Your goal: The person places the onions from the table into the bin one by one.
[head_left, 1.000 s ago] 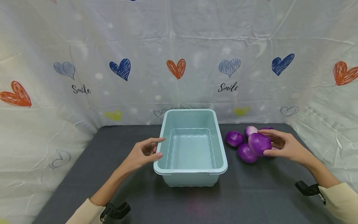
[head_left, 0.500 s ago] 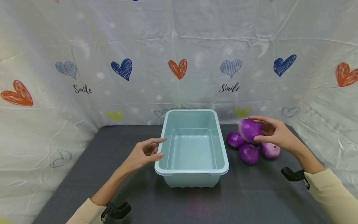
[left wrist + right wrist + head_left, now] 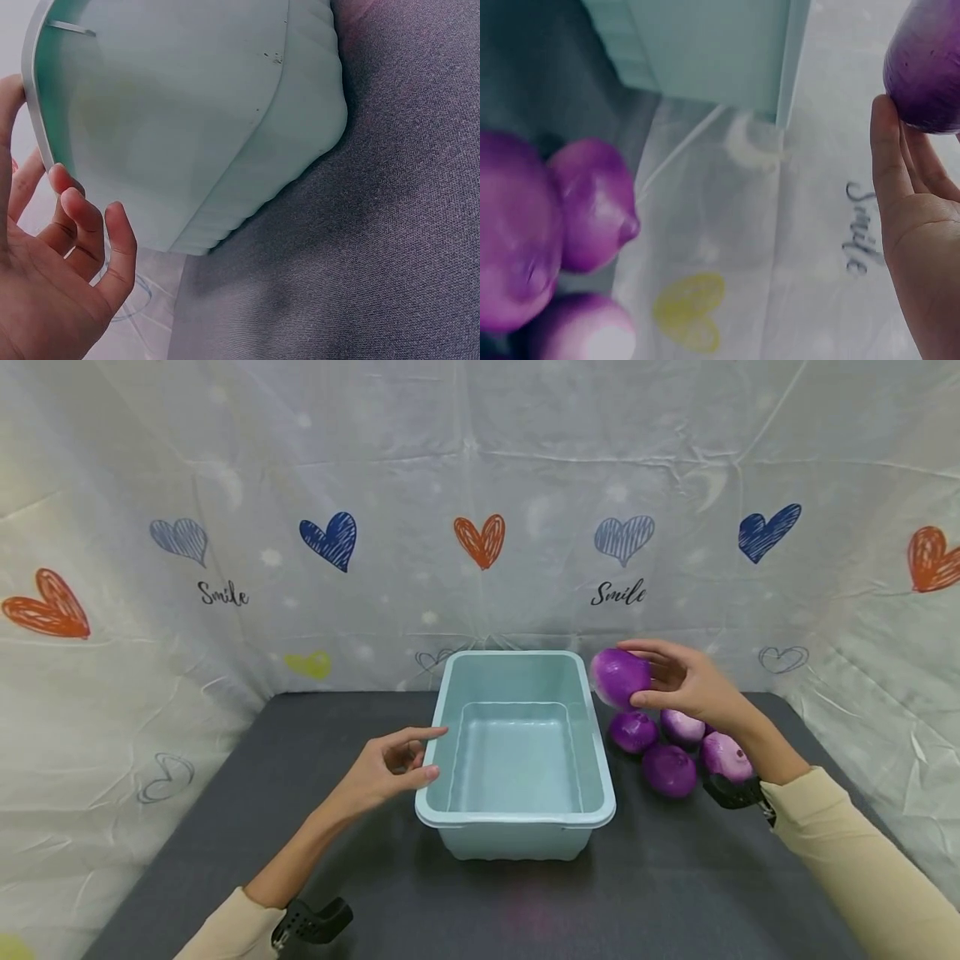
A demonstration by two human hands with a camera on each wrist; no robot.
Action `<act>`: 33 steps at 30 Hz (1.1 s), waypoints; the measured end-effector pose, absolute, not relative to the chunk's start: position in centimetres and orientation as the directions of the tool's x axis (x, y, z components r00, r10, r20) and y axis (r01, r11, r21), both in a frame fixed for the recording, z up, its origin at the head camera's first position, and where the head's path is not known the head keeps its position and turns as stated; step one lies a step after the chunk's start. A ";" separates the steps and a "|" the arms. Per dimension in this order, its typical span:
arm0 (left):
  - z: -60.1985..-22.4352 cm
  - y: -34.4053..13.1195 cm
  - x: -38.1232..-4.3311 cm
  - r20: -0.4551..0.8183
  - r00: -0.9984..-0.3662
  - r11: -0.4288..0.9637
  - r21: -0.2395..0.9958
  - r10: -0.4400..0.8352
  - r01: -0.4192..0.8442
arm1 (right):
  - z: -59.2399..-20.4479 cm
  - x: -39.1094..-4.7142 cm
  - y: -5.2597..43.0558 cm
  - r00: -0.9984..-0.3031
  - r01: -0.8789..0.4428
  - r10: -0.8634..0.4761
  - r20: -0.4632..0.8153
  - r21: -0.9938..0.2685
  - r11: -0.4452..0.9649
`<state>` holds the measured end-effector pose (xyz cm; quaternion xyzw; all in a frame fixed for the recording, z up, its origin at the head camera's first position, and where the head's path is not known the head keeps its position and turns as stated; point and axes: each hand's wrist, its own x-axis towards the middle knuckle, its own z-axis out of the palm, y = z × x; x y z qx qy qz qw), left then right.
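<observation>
My right hand [image 3: 686,681] holds a red onion [image 3: 619,677] between thumb and fingers, raised just beyond the right rim of a pale blue plastic basin [image 3: 517,820]. In the right wrist view the held onion [image 3: 928,71] sits at the fingertips, partly cut off by the frame. My left hand [image 3: 384,770] is at the basin's left side, index finger and thumb extended over the rim. The left wrist view shows its other fingers loosely bent beside the basin's outer wall [image 3: 172,135]. No onion shows inside the basin.
Several more red onions, among them one at the front [image 3: 670,771], lie grouped right of the basin, below my right forearm. The dark cloth-covered table [image 3: 360,877] ends at a pale hanging sheet [image 3: 405,460] printed with hearts, behind and at both sides.
My right hand has lifted the red onion off the group and carried it left and up towards the basin. The left hand stays at the rim.
</observation>
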<state>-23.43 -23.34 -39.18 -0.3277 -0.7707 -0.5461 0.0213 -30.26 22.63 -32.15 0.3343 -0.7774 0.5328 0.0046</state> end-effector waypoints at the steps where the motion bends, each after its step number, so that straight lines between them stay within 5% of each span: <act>1: -39.2 -23.3 -23.5 0.388 -0.786 0.190 0.829 0.482 0.526 | -32.0 -30.4 22.2 -0.772 -0.524 -0.521 0.363 -0.828 0.200; 21: -39.3 -23.3 -23.4 0.370 -0.799 0.206 0.836 0.475 0.509 | -31.8 -31.7 17.4 -0.677 -0.490 -0.638 0.367 -0.871 0.019; 33: -39.1 -23.2 -23.5 0.394 -0.783 0.199 0.821 0.482 0.536 | -32.9 -30.7 21.6 -0.757 -0.475 -0.565 0.328 -0.870 0.133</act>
